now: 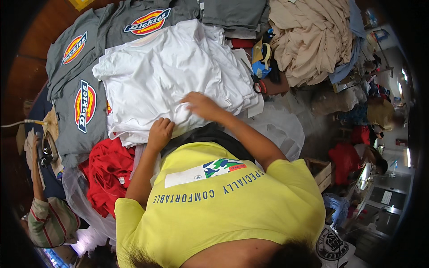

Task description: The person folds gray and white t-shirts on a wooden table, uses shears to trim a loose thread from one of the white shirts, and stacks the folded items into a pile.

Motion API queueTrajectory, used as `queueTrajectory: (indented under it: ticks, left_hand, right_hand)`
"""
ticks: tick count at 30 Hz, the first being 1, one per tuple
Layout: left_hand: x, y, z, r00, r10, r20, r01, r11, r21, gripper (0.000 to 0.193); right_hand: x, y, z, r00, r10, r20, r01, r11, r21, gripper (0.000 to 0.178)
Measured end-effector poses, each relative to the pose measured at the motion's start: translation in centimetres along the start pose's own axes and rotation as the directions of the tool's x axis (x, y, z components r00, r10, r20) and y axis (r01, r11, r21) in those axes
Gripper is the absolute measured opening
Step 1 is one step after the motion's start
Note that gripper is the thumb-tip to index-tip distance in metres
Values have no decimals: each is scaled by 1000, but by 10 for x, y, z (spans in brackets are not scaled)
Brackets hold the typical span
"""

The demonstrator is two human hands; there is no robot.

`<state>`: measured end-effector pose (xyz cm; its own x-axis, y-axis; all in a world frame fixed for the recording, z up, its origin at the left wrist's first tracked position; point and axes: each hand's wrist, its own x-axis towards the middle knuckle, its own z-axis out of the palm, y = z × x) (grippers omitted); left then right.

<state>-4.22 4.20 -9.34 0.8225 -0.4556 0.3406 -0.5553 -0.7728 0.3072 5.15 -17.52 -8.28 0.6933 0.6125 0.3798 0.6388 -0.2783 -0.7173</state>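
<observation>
A stack of white shirts (147, 67) lies in front of me, its top one wrinkled. My left hand (161, 133) is at the near edge of the stack, its fingers curled down on the white cloth. Further right, my right hand (199, 105) is over the top shirt with its fingers stretched out, slightly blurred. Its palm side is hidden from view. Grey shirts (67, 114) with a printed emblem are spread beyond the stack and along its left side.
Red garments (109, 172) are heaped left of me. Red-handled scissors (258, 84) and a tape dispenser (261, 64) are right of the stack, near a beige cloth pile (310, 40). At far left, another person's hand is by an iron (48, 149). Other people are at right.
</observation>
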Motion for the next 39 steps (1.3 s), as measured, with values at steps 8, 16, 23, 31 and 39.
queueTrajectory:
  ticks: [8, 16, 23, 31, 39]
  left_hand:
    - [-9, 2, -11, 995, -82, -56, 81, 996, -24, 11]
    - [58, 1, -76, 700, -574, -425, 514, 818, -258, 9]
    - [73, 106, -199, 929, -121, -351, -58, 886, -461, 15]
    - [110, 47, -111, 964, -265, -1, 230, 841, -490, 15]
    - [111, 29, -162, 876, -302, -376, 168, 922, -349, 24]
  right_hand:
    - [2, 8, -26, 851, 126, 509, -160, 987, 22, 16]
    - [-76, -45, -144, 700, 697, 157, -407, 570, -714, 25]
    - [76, -101, -2, 995, 95, 15, -96, 994, 50, 26]
    - [189, -32, -63, 924, 105, -368, -146, 985, -87, 27]
    - [75, 6, -21, 944, 260, -205, -280, 957, -76, 28]
